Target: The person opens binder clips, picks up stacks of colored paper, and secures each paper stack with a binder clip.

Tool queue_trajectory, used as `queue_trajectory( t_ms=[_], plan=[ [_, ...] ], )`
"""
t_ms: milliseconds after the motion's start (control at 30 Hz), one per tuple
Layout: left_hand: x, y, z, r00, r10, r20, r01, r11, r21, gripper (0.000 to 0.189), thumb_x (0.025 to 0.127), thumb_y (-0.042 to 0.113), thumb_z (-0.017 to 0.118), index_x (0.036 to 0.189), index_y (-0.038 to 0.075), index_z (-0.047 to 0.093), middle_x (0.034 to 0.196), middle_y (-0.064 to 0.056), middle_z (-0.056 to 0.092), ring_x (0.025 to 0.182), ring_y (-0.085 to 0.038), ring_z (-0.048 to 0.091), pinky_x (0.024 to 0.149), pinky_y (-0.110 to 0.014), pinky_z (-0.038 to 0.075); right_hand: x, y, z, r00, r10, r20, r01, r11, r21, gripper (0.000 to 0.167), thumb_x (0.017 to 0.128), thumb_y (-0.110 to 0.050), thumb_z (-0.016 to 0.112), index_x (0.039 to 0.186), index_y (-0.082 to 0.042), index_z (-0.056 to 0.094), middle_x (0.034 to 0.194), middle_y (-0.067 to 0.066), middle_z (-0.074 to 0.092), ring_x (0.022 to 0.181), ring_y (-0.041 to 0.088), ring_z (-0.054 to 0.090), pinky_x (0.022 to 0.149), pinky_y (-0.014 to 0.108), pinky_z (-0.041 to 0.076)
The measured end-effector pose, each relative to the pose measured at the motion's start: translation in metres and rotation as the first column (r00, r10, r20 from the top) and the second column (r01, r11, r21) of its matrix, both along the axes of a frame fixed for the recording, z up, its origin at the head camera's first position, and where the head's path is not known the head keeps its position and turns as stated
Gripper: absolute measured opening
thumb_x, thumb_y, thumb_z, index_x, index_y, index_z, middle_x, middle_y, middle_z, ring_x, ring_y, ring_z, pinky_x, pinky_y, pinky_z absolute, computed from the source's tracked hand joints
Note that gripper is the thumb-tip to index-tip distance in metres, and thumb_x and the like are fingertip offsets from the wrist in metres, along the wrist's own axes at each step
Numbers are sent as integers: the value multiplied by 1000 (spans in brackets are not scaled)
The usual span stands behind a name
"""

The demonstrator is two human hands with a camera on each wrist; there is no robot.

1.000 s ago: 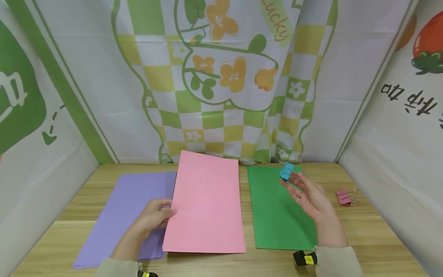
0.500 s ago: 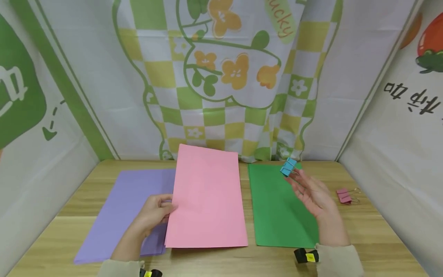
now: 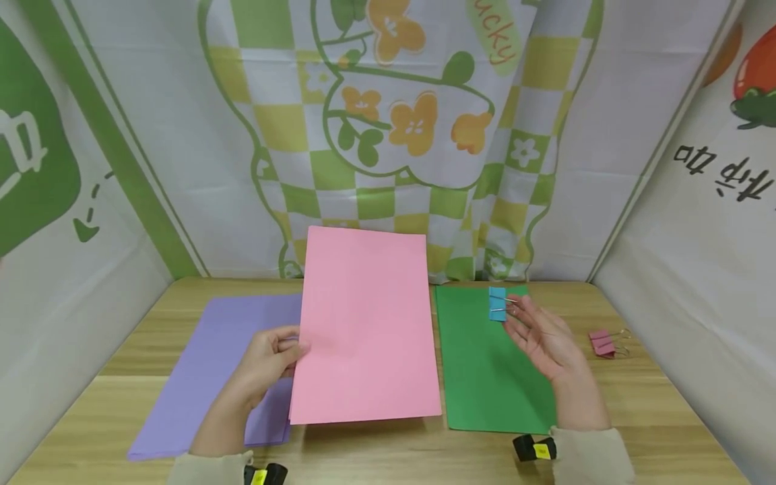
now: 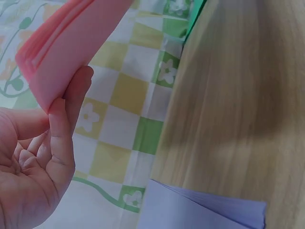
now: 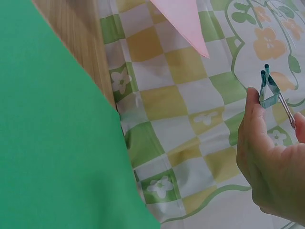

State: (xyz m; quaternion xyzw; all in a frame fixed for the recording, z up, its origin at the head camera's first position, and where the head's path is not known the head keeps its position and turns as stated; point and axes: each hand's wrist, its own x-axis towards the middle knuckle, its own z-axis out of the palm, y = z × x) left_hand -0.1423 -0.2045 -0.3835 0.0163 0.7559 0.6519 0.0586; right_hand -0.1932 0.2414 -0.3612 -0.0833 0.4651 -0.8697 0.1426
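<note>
Head view: left hand (image 3: 267, 360) pinches the pink paper stack (image 3: 366, 327) at its left long edge, stack tilted up off the worktop (image 3: 364, 461), long axis running near to far; purple sheets (image 3: 206, 377) lie partly behind it, left side. Right hand (image 3: 548, 343) holds the blue binder clip (image 3: 497, 304) by its wire handles, over the green paper (image 3: 497, 384). Clip body points left at the stack's free right edge, apart from it, its own long side roughly parallel to that edge; that gap looks like what the next move hinges on. Right hand is the nearer one to that edge. Pink binder clip (image 3: 603, 344) lies right of the right hand. Left wrist view: thumb and fingers (image 4: 59, 126) clamped on the stack near a corner, layers slightly fanned. Right wrist view: clip sits at the fingertips (image 5: 252, 98), narrow mouth facing away from the hand; thumb half cut off, so squeeze can't be told. Stack corner near, not touching.
</note>
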Motion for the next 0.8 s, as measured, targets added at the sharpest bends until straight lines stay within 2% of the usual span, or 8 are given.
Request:
queue_trajectory(
  t_ms=[133, 200, 367, 800],
  plan=[
    [0, 1, 5, 1000, 18, -15, -18, 1000, -11, 42, 100, 5, 56, 138, -13, 48, 102, -11, 77, 75, -9, 72, 71, -27, 61, -1, -3, 2, 1000, -27, 8, 27, 999, 30, 28, 106, -22, 43, 109, -16, 71, 113, -1, 66, 106, 9, 68, 94, 19, 54],
    [0, 2, 7, 1000, 19, -24, -19, 1000, -15, 42, 100, 4, 56, 137, -13, 48, 104, -13, 76, 76, -9, 73, 71, -27, 61, -1, -3, 2, 999, -47, 11, 47, 997, 59, 26, 106, -24, 44, 109, -17, 69, 115, -2, 64, 106, 7, 67, 95, 19, 53],
    [2, 9, 15, 999, 9, -45, -11, 999, -38, 47, 100, 5, 56, 141, -13, 44, 115, -24, 71, 79, -8, 72, 73, -26, 60, 1, -3, 3, 997, -76, -5, 76, 996, 43, 28, 106, -21, 45, 106, -15, 72, 110, 0, 64, 100, 9, 68, 93, 20, 55],
    [3, 19, 22, 993, -11, -121, 13, 1000, 17, 39, 98, 2, 58, 133, -14, 52, 101, -14, 76, 75, -10, 72, 69, -28, 61, 1, -18, 8, 993, -116, -9, 116, 991, 72, 25, 105, -20, 48, 103, -18, 73, 104, -2, 64, 97, 10, 69, 92, 21, 55]
  ],
)
